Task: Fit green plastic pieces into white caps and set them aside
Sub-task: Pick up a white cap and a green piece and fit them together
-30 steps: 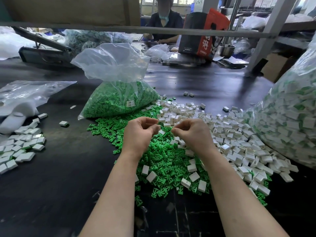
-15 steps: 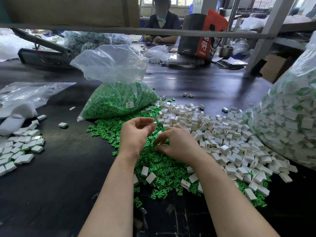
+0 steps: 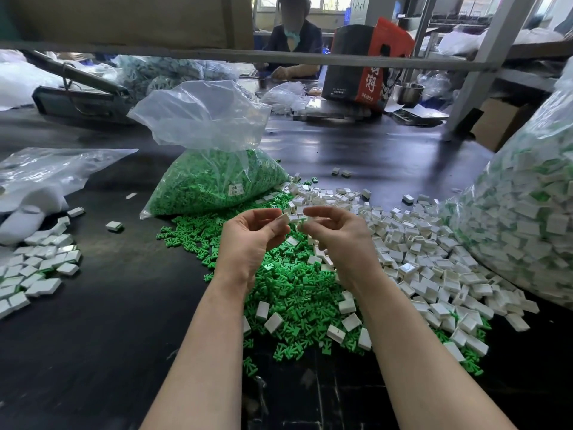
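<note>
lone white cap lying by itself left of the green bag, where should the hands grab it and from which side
Take the lone white cap by its two long side edges, coming straight down from above. It lies flat on the dark table with bare surface all round, so a thumb-and-finger pinch across the narrow width should fit. The left hand is nearer.

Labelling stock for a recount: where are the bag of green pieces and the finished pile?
bag of green pieces [image 3: 214,184], head view, green-filled lower body.
finished pile [image 3: 34,271], head view, middle of pile.
</note>
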The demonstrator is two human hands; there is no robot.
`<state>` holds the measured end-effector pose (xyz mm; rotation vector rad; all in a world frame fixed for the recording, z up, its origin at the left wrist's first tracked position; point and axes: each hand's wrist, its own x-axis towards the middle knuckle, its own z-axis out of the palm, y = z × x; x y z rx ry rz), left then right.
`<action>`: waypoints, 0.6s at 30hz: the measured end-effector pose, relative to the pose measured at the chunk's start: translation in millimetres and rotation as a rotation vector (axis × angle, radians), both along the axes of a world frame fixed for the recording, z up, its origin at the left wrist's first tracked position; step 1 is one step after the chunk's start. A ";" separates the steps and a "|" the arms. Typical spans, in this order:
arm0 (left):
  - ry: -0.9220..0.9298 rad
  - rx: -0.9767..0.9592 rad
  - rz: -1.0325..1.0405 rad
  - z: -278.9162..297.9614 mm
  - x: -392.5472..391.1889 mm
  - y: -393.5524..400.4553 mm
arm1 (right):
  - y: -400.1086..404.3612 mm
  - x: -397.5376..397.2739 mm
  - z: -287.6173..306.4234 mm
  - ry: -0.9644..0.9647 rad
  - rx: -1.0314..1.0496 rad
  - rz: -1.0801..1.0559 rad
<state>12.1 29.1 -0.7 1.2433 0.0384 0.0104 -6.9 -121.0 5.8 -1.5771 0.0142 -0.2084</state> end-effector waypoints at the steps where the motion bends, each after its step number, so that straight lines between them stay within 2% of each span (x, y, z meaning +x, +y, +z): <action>1: -0.001 -0.006 -0.011 0.5 -0.3 -0.7 | -0.4 0.1 0.5 0.015 0.057 0.011; 5: -0.010 -0.014 -0.043 0.1 -0.8 -1.7 | -1.7 0.2 2.1 0.040 0.149 0.048; 13: -0.028 -0.072 -0.088 2.7 -4.4 -3.5 | -1.4 -1.0 3.5 0.080 0.195 0.086; 18: -0.025 -0.068 -0.095 3.8 -6.4 -4.2 | -2.1 -1.0 2.6 0.007 0.248 0.105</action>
